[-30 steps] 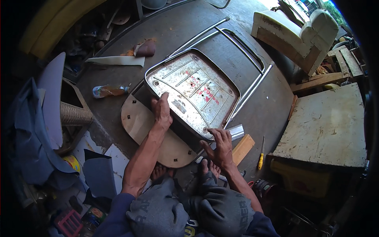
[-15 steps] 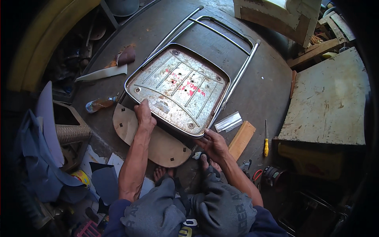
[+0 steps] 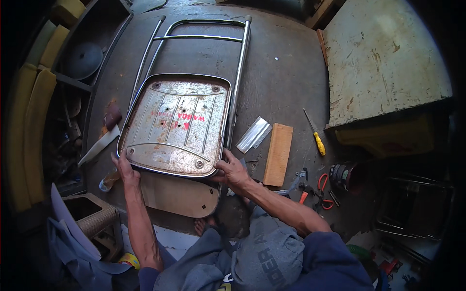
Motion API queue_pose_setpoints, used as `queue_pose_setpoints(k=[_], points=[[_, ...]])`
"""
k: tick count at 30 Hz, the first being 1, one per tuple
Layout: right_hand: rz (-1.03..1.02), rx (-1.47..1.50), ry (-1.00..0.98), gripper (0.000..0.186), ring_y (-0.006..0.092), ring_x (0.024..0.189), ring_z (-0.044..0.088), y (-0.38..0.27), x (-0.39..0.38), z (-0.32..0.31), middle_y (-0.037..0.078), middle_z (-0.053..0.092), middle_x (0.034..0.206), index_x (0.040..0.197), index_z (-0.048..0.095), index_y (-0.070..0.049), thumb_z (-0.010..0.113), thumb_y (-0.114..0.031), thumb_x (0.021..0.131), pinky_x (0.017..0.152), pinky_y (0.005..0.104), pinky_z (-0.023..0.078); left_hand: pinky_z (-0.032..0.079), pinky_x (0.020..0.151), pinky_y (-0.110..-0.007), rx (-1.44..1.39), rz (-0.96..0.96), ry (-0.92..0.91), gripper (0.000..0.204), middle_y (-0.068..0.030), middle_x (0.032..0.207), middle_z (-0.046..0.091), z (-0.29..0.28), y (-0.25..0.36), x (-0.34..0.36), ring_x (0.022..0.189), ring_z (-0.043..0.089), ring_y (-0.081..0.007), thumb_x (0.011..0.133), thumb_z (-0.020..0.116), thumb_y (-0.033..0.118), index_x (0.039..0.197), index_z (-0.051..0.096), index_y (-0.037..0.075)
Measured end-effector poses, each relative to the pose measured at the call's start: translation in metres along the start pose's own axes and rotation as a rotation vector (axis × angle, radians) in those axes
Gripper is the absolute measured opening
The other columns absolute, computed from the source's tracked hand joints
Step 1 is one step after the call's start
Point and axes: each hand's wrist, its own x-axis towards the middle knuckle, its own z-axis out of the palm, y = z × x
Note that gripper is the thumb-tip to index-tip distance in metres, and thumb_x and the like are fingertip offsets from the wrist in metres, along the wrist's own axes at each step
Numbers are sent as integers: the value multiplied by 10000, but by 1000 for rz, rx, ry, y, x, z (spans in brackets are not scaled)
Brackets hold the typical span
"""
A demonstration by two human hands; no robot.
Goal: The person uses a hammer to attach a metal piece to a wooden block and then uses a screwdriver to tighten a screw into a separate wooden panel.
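Observation:
A rusted metal seat pan (image 3: 172, 126), with red markings, lies inside a folding chair's chrome tube frame (image 3: 242, 48) on the dark floor. My left hand (image 3: 127, 170) grips the pan's near left corner, thumb and fingers at the rim. My right hand (image 3: 231, 169) grips the near right corner, thumb on top, some fingers hidden. A curved plywood board (image 3: 174, 196) with small dark clips lies partly under the pan, nearest me. Just right of the frame are a shiny metal strip (image 3: 253, 135) and a wooden block (image 3: 277, 155).
At right lie a yellow screwdriver (image 3: 318, 143), orange-handled pliers (image 3: 324, 186) and other tools, below a worn pale box (image 3: 383, 58). Foam pieces (image 3: 36, 136) and dark shelving fill the left. A bottle (image 3: 108, 182), white strip (image 3: 99, 145) and woven stool (image 3: 87, 223) sit nearer.
The view has turned, and the chair frame now sits straighter, its far end further left. Both hands moved with the pan; my right hand has closed round its corner since the earliest frame.

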Motion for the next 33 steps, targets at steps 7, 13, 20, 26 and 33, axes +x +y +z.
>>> queue_pose_setpoints(k=[7,13,20,26,33], points=[[-7,54,-12,692,211,1203,606,11,8,6,91,603,1349,1563,247,-142,569,-102,952,990,506,518,576,882,-415,199,-119,-114,378,-168,1220,651,-23,9,48,1037,683,-287,1018,463,151,1353,531,-10],[34,36,19,683,220,1222,606,4,3,8,91,561,1405,1585,220,-170,526,-81,981,982,450,558,579,882,-450,237,-185,-221,378,-188,1233,635,-25,15,49,1042,681,-307,1046,408,124,1401,477,11],[-51,-150,6,663,214,1235,577,26,16,2,87,525,1412,1591,196,-192,486,-87,1004,978,418,554,570,907,-451,303,-151,-246,410,-201,1260,623,-27,26,49,1054,677,-318,1021,387,44,1422,453,-10],[-87,-361,52,639,213,1193,580,49,32,-7,137,534,1358,1581,177,-172,457,-76,1015,935,388,578,563,933,-444,318,-113,-230,414,-201,1248,633,-28,20,56,1072,672,-313,1007,400,26,1414,468,-15],[-84,-353,68,635,184,1040,628,39,27,-4,124,585,1212,1574,194,-170,450,-52,1005,857,348,605,429,1111,-499,-109,-346,-117,465,-175,1376,595,-24,3,49,1259,570,-333,1013,512,249,1414,507,11]])
